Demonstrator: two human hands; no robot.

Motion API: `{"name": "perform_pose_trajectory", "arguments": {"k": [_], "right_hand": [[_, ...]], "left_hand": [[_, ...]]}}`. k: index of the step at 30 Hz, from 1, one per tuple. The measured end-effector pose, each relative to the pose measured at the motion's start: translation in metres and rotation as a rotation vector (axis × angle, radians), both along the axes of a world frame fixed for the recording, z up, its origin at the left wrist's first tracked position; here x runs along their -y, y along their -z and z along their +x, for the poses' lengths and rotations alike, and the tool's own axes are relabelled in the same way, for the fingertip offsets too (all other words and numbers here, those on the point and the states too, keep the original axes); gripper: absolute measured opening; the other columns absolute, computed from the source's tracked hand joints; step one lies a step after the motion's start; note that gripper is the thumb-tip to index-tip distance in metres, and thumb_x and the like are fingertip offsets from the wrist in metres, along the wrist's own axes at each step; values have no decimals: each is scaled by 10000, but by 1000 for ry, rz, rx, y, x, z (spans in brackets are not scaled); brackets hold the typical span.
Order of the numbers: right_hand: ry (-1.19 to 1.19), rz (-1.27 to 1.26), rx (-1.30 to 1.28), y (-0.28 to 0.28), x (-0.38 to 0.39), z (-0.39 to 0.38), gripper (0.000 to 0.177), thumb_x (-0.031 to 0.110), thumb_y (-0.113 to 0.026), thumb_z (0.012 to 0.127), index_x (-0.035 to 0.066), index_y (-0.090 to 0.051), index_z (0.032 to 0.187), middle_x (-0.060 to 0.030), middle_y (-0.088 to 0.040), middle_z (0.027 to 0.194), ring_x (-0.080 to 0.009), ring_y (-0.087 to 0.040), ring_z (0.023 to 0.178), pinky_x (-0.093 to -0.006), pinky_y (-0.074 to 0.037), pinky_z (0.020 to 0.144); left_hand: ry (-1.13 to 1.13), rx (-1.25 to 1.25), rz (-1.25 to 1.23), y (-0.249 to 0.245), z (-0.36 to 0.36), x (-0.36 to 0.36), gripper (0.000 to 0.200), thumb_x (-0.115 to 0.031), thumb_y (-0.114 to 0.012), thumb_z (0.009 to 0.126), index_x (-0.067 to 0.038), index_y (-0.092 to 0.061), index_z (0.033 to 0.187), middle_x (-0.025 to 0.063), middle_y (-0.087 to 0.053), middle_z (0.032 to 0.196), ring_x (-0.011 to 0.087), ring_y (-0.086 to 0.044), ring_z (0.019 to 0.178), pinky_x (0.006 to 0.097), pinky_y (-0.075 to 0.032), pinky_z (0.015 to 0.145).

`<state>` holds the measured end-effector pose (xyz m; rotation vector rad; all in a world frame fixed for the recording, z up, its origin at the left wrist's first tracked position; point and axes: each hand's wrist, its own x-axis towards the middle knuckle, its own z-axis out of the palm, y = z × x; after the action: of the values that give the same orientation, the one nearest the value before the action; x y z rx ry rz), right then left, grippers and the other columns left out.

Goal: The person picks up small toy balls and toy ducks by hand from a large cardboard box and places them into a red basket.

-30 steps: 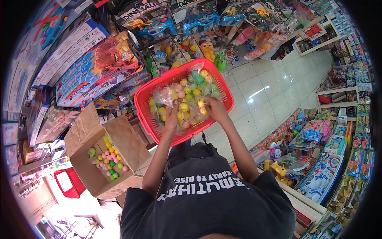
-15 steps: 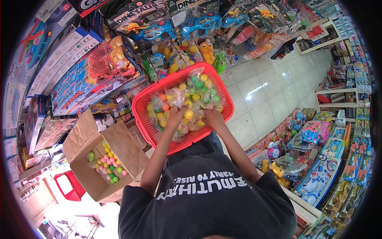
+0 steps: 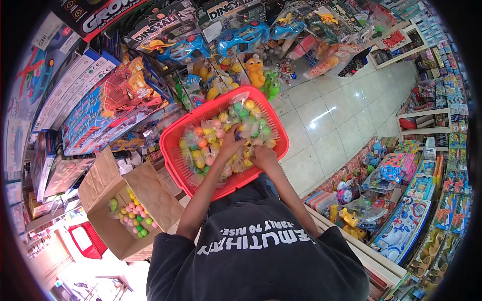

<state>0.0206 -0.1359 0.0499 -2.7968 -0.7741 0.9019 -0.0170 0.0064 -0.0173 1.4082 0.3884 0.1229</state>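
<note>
A red plastic basket (image 3: 173, 168) in front of my body is full of small yellow, green, orange and pink balls in clear plastic bags. My left hand (image 3: 230, 145) is over the middle of the basket, its fingers closed on a clear plastic bag (image 3: 244, 131). Close beside it, my right hand (image 3: 264, 157) has its fingers curled into the plastic near the basket's front right side. Which bag the right fingers grip is partly hidden by the hand.
To the left stands an open cardboard box (image 3: 105, 231) with loose pink, yellow and green balls (image 3: 135, 213) inside. Toy boxes (image 3: 115, 108) and hanging dinosaur packs (image 3: 241, 37) line the left and far side. Tiled floor (image 3: 326, 120) runs to the right, beside shelves of toys (image 3: 401, 185).
My left hand has shifted slightly right and up, closer to my right hand. The basket appears a little lower and further left in view.
</note>
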Motion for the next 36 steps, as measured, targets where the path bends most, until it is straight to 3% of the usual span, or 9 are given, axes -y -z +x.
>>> {"name": "perform_pose_trajectory", "arguments": {"k": [4,11,16,19,20,22,25,32,36], "right_hand": [[-21,79,-49,1,3,3,413,324,-682,688,41,-548,957,-198,-608,886,-361,-600,836,-439,-495,710],[66,163,10,0,2,2,359,305,-681,682,39,-575,898,-197,-609,859,-354,-600,827,-440,-489,717],[47,145,-20,9,4,4,345,272,-675,674,17,-577,886,-201,-607,858,-354,-595,820,-447,-485,720],[19,225,21,16,7,5,345,257,-671,672,16,-576,899,-203,-606,860,-355,-594,816,-447,-483,721],[18,228,22,19,7,5,345,257,-671,672,16,-576,899,-203,-606,860,-355,-594,816,-447,-483,721],[28,268,42,21,9,5,350,258,-674,674,15,-578,907,-202,-607,857,-357,-593,816,-442,-483,724],[63,232,22,15,7,5,384,258,-678,677,5,-563,942,-210,-603,870,-361,-591,821,-440,-482,728],[34,142,-80,21,8,10,430,241,-670,695,-6,-526,1017,-230,-585,927,-370,-576,869,-446,-474,756],[68,177,-23,23,5,10,399,217,-647,711,15,-527,1034,-228,-577,957,-371,-563,905,-444,-468,781]], "left_hand": [[179,25,130,10,-8,-13,655,-12,-633,650,-25,-403,1263,141,-482,1130,193,-524,961,280,-444,797],[109,-8,220,-6,-6,-4,634,14,-646,630,-45,-428,1222,142,-452,1093,233,-543,941,310,-476,789],[48,-7,579,-2,3,8,578,-27,-682,636,-53,-432,1157,148,-439,1054,255,-546,892,326,-484,761],[89,34,647,-1,2,4,598,-37,-693,635,-63,-429,1171,147,-436,1082,248,-544,901,319,-481,766],[88,35,650,-1,0,-2,598,-37,-693,635,-63,-429,1171,147,-436,1082,248,-544,901,319,-481,766],[249,-3,327,-3,-3,-13,599,-49,-699,642,-76,-429,1176,148,-435,1106,241,-544,904,315,-478,773],[335,-48,242,-6,-1,-22,627,-57,-698,653,-93,-418,1213,149,-442,1116,230,-545,909,316,-475,784],[287,-19,370,-5,-3,-13,613,-69,-697,661,-94,-423,1209,153,-458,1110,252,-536,966,324,-461,809],[148,99,685,-13,-13,-8,551,-94,-689,664,-81,-447,1159,157,-469,1083,296,-512,989,353,-431,842]]}}
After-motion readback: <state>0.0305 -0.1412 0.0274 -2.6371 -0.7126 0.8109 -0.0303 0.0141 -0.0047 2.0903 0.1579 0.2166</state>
